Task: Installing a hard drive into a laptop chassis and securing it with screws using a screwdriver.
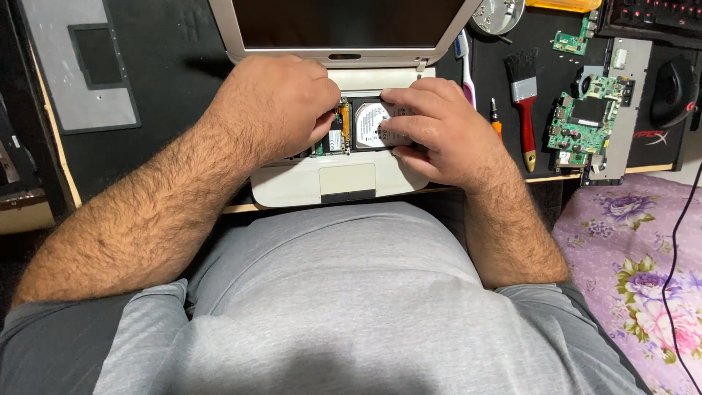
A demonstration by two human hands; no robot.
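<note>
Dark desk mat [175,73] under everything, with a small white laptop [344,179] opened up at the desk's near edge, its keyboard deck off and the insides bare. From my seat I see both hands crowded over the opening.

Left hand [281,102]: curled, fingertips pinched narrow at the orange strip beside the hard drive [371,124]; whether they grip anything I cannot tell, since the knuckles hide the tips. Right hand [435,128]: fingers laid flat along the drive's right edge and top, thumb below, holding it in its bay.

Risks as I judge them:
- Drive sits at the connector side (gap not visible). Force at an angle could bend the pins or tear the thin orange strip.
- Fingers on the drive's label face; pressing hard there could hurt it.
- Laptop overhangs the desk edge near the person's grey shirt [351,307]; a shove could tip it into the lap.
- Loose green circuit board [581,121], red-handled brush [523,102] and small screwdriver [496,117] lie to the right; a swinging elbow could sweep them off onto the flowered cloth [636,256].
</note>
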